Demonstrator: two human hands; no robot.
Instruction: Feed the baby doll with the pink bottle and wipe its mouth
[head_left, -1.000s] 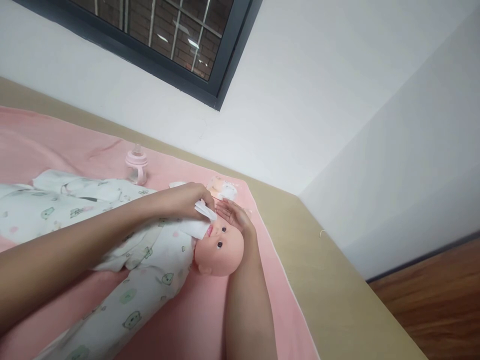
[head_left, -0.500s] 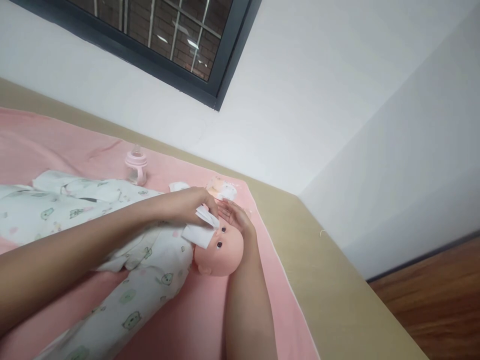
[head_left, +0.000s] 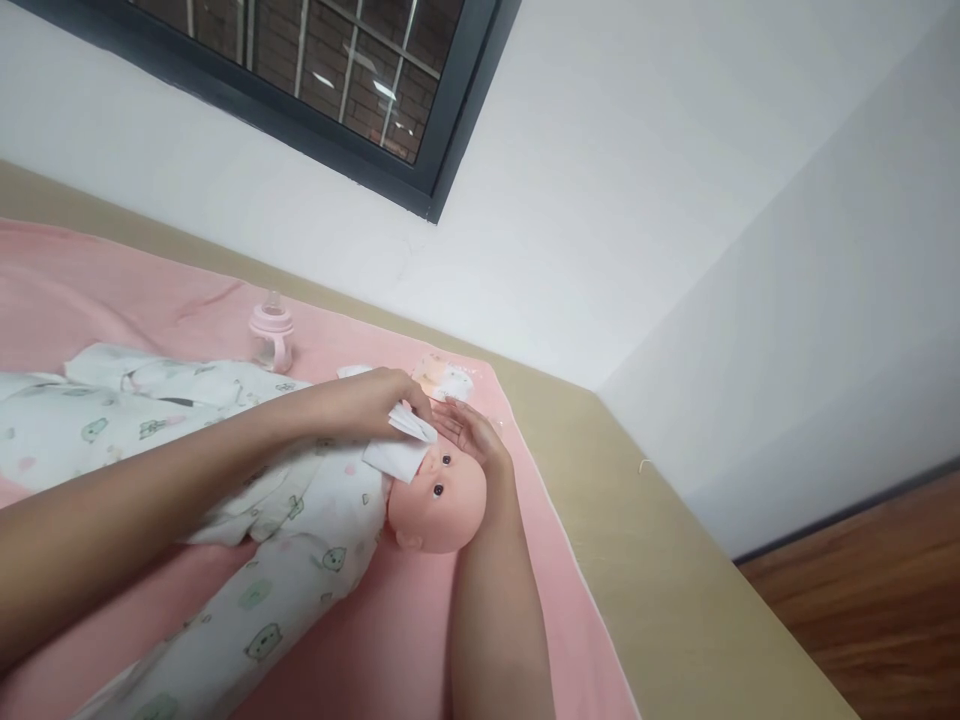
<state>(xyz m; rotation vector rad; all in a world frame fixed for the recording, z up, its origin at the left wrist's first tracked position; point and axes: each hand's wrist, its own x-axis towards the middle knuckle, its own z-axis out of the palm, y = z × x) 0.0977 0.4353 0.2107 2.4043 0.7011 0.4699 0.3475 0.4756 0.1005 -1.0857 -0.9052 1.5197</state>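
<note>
A baby doll (head_left: 442,510) lies on its back in a white suit (head_left: 330,500) with small green animal prints, its head to the right. Folded white tissue (head_left: 401,452) is pinched in my left hand (head_left: 379,400), and it covers the doll's chin and neck area. Both of the doll's eyes show. My right hand (head_left: 469,432) rests along the far side of the doll's head, its fingers stretched out and slightly spread. The right forearm runs past the crown of the head. The tissue and the head hide part of the left fingertips and the right palm.
Under the doll is a pink blanket (head_left: 405,620) on a tan surface (head_left: 637,560). A pink-topped baby bottle (head_left: 271,335) stands behind the doll's body. An orange and white packet (head_left: 444,380) lies beyond my hands. White wall and a dark-framed window (head_left: 435,180) rise behind.
My left hand has shifted the tissue a little up and left, off the lower face, so more of the doll's nose and mouth area shows. The right hand has stayed in place.
</note>
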